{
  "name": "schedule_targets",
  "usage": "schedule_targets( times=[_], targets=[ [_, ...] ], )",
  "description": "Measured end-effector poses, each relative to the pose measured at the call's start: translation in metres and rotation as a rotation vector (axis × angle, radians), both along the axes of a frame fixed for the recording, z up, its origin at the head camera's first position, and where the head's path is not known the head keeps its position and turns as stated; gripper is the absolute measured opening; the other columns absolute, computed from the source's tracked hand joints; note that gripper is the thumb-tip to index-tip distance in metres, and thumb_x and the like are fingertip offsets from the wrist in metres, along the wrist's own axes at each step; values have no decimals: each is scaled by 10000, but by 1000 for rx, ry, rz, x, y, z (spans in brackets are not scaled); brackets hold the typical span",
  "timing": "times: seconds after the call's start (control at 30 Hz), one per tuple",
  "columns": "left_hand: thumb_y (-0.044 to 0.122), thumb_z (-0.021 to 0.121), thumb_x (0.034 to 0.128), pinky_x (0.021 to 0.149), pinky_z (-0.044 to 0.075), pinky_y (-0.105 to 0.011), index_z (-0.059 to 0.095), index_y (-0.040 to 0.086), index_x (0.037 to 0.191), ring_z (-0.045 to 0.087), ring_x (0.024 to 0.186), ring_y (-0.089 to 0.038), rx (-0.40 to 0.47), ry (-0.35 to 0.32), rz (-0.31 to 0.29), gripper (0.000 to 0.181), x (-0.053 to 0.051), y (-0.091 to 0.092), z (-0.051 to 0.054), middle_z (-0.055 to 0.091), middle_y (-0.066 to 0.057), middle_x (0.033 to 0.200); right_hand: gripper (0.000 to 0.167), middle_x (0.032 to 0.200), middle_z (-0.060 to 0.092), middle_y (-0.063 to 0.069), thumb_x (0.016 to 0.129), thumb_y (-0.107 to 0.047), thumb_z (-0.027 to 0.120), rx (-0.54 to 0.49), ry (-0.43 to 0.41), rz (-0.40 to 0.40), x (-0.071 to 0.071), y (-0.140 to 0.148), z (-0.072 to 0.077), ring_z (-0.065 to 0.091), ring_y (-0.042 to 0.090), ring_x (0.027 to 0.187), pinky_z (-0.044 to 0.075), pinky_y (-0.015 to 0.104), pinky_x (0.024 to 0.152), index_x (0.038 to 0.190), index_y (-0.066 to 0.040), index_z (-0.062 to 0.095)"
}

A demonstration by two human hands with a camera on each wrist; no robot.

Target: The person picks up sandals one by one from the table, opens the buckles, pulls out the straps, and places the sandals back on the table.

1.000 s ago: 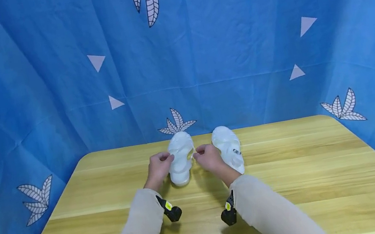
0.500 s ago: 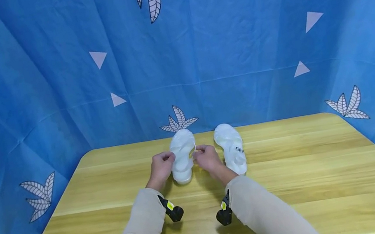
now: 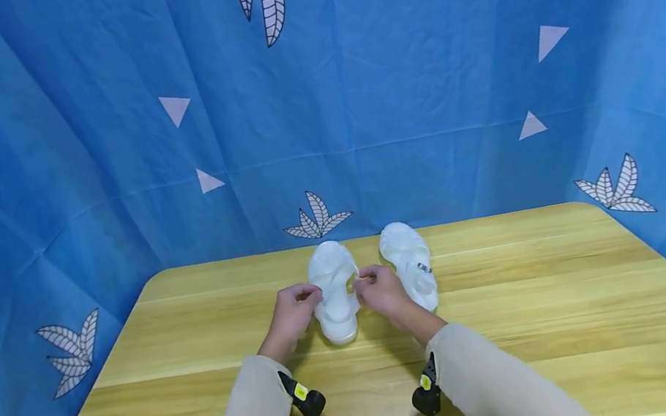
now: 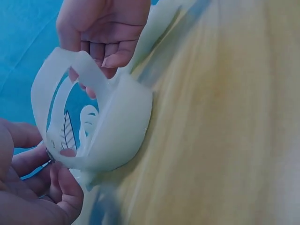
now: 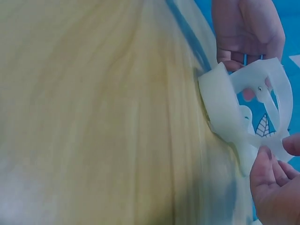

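Note:
A white jelly-like sandal (image 3: 339, 320) with open straps lies between my hands, its heel facing me. My left hand (image 3: 292, 315) pinches the strap at its left side, where a small metal buckle (image 4: 49, 155) shows in the left wrist view. On the other side my right hand (image 3: 383, 293) pinches the strap edge between thumb and fingers. The heel (image 5: 218, 101) stands at or just above the table in the right wrist view; I cannot tell whether it touches. The matching sandal (image 3: 403, 247) lies just right of my right hand, with its buckle (image 3: 424, 268) visible.
The wooden table (image 3: 559, 317) extends to both sides and toward me. Its far edge meets a blue curtain (image 3: 406, 91) with white leaves and triangles, which also hangs along both sides. A black wrist camera (image 3: 305, 400) is strapped at each sleeve.
The held sandal has come toward me and slightly to the right, with both hands moving along with it. The other sandal has stayed in place.

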State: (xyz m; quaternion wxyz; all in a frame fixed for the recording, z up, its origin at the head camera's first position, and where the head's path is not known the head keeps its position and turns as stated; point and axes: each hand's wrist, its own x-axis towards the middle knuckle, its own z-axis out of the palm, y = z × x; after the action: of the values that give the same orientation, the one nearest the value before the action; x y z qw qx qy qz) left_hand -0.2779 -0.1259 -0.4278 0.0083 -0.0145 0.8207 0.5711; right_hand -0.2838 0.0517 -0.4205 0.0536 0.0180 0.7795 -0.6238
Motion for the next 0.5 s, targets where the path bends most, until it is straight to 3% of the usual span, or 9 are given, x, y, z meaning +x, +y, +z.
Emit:
schedule_targets(
  times=[0.27, 0.5],
  targets=[
    [98, 597, 906, 635, 470, -266, 688, -9, 974, 528, 769, -158, 4, 61, -78, 156, 20, 5, -5, 621, -85, 872, 346, 899, 619, 137, 935, -109, 530, 83, 42, 101, 21, 19, 0, 581, 183, 716, 516, 330, 642, 1240, 52, 515],
    [105, 605, 908, 686, 518, -322, 687, -10, 979, 559, 783, -154, 60, 34, -120, 158, 39, 9, -6, 643, -95, 902, 308, 894, 634, 156, 911, -45, 530, 95, 108, 158, 40, 32, -1, 603, 220, 733, 524, 307, 621, 1189, 87, 528]
  ],
)
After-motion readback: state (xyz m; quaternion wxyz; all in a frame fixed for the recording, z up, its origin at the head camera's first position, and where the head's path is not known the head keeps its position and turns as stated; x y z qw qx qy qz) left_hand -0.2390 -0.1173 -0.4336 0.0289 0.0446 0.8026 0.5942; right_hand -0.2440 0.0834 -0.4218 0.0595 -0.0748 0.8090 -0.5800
